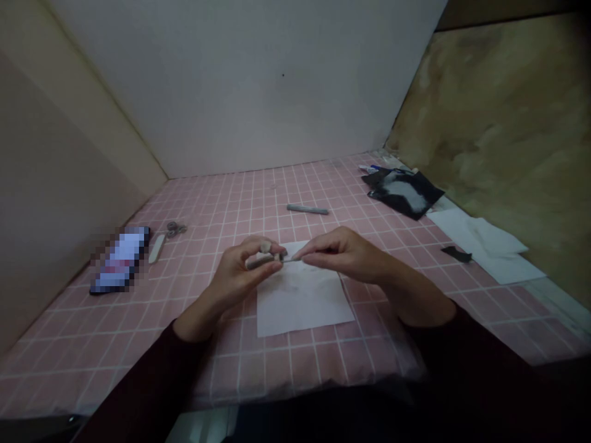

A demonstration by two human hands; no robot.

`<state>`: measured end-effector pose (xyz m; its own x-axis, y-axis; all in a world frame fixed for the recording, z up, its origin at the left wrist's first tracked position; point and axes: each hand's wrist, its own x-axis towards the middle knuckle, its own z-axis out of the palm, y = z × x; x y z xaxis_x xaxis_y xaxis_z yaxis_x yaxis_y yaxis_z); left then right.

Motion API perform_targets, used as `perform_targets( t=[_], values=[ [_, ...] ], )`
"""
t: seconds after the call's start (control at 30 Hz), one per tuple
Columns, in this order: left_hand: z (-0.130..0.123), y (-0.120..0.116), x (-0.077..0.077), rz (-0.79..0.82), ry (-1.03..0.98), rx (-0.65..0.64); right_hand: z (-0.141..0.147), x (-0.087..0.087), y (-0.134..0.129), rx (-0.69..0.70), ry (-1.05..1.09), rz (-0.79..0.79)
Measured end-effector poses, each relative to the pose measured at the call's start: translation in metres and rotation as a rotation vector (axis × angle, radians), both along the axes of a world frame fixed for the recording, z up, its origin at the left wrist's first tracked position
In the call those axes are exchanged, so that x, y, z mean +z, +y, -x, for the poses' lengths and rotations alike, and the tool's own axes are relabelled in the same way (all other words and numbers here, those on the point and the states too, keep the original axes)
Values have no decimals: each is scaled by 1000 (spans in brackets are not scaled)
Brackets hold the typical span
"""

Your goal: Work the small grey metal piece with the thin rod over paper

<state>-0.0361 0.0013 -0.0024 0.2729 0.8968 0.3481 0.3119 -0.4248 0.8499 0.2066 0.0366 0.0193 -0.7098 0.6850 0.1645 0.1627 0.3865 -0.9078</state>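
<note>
My left hand [237, 267] is closed around a small greyish-beige object [266, 247], too small to identify, held between thumb and fingers. Just to its right, my right hand [348, 253] pinches a thin, pale, stick-like piece [290, 259] whose left end meets the object in my left hand. Both hands are above a white sheet of paper [302, 304], which lies on the pink checked tablecloth [221, 215]. Faint specks show on the sheet near my fingertips.
A grey rod [307, 210] lies behind my hands. On the left are a phone [120, 258], a pale flat stick [157, 248] and small scissors [174, 229]. Black sheeting with white material [406, 192], white papers [489, 243] and a dark scrap [457, 253] lie right.
</note>
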Motion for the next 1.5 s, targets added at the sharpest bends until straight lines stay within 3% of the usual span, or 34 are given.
perform_targets(
  t=[0.37, 0.53, 0.7, 0.83, 1.0, 1.13, 1.3, 1.43, 1.5],
  values=[
    [-1, 0, 4, -177, 101, 57, 1, -4, 4, -40, 47, 106],
    [-4, -2, 6, -284, 138, 6, 3, -2, 3, 3, 96, 208],
    [-3, -2, 4, -358, 96, 53, 1, 0, 3, -78, 83, 279],
    [-5, -3, 5, -437, 148, 1, 3, 0, 3, -40, 98, 392],
    [-4, -3, 7, -450, 150, 62, 1, 0, 4, -102, 119, 362],
    [-5, -2, 5, -456, 169, -9, 4, -1, 2, -65, 96, 420],
    [-1, -2, 4, -378, 84, 80, 0, 2, 2, -117, 103, 302],
    [-2, -3, 6, -323, 116, 17, 3, 2, 0, -40, 104, 240],
    [-2, -3, 6, -300, 127, 5, 2, 2, 1, 0, 78, 134]
  ],
)
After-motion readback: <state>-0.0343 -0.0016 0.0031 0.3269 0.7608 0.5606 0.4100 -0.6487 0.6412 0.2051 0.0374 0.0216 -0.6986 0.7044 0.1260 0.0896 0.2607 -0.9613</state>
